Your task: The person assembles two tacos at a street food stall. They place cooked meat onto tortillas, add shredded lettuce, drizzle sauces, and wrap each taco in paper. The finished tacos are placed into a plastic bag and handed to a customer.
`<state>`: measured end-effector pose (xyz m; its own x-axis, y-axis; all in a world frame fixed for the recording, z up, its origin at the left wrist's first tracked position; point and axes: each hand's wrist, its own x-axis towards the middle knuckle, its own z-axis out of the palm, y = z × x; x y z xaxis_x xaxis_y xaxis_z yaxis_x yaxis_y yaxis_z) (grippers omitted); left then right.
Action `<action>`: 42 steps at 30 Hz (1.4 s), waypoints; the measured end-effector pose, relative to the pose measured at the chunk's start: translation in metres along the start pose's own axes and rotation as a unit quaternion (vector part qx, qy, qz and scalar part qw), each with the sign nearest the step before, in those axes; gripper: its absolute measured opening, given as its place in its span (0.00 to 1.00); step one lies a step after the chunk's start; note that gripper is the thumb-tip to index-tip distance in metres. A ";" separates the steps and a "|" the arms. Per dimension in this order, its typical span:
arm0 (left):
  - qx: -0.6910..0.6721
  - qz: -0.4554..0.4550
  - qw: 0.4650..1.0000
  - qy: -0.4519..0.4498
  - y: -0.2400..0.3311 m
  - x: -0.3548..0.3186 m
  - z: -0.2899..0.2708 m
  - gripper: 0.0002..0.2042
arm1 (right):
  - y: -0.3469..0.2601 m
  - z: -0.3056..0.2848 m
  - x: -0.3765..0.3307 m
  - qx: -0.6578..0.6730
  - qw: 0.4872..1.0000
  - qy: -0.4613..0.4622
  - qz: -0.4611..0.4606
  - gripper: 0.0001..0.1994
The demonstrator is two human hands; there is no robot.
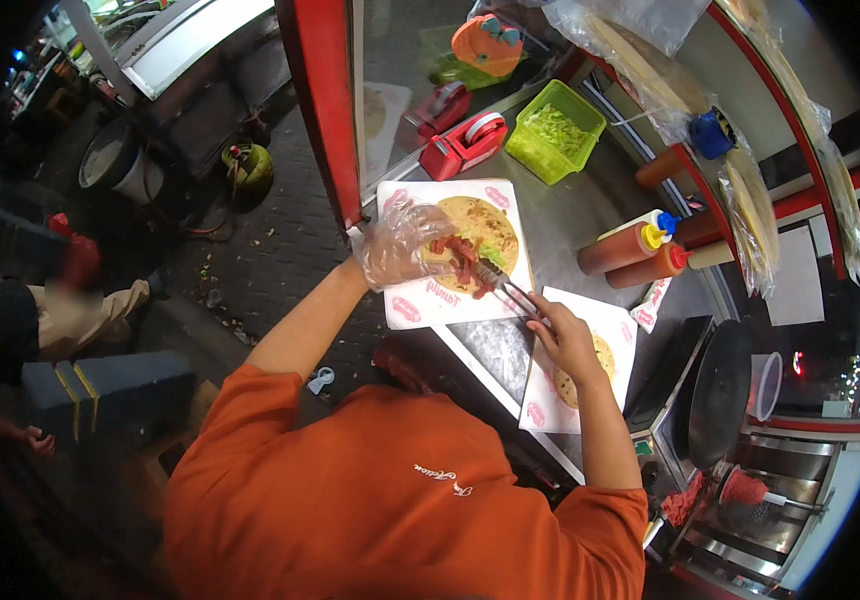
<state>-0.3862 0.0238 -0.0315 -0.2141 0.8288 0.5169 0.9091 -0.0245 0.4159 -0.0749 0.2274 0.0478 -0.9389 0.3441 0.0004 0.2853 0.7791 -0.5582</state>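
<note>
A round flatbread point(475, 212) lies on a printed white paper sheet point(400, 196) on the counter. Strips of reddish-brown meat point(462, 258) and a little green shredded lettuce point(492, 252) rest on it. My left hand point(402, 248), in a loose clear plastic glove, lies over the bread's left side, its fingers stretched toward the meat. From the right, my bare right hand point(567, 340) grips metal tongs point(518, 297), whose dark tips touch the meat. Close to that forearm, a second flatbread point(602, 355) sits on another paper sheet point(600, 315), partly covered by the arm.
A lime-green basket point(555, 130) of shredded lettuce and a red tape dispenser point(463, 146) stand behind the papers. Squeeze bottles of sauce point(622, 248) stand at right, near a round black pan point(720, 393). Bagged flatbreads point(747, 205) hang on racks. A seated person point(75, 310) is at far left.
</note>
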 end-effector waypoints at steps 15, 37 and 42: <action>0.034 0.095 0.995 0.002 -0.013 -0.010 -0.013 0.13 | -0.030 0.031 0.004 -0.059 0.996 0.067 0.010 0.24; -0.022 -0.051 0.986 -0.159 0.042 0.018 0.023 0.16 | -0.031 0.028 -0.121 0.250 0.922 0.227 0.190 0.23; -0.074 -0.234 0.962 -0.120 0.058 0.013 0.048 0.19 | -0.017 -0.019 -0.213 0.370 0.841 0.369 0.140 0.29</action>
<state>-0.3192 0.0596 -0.0367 -0.4819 0.8737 0.0665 0.6684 0.3174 0.6726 0.1241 0.1501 0.0729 -0.4014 0.9043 0.1452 0.0204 0.1674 -0.9857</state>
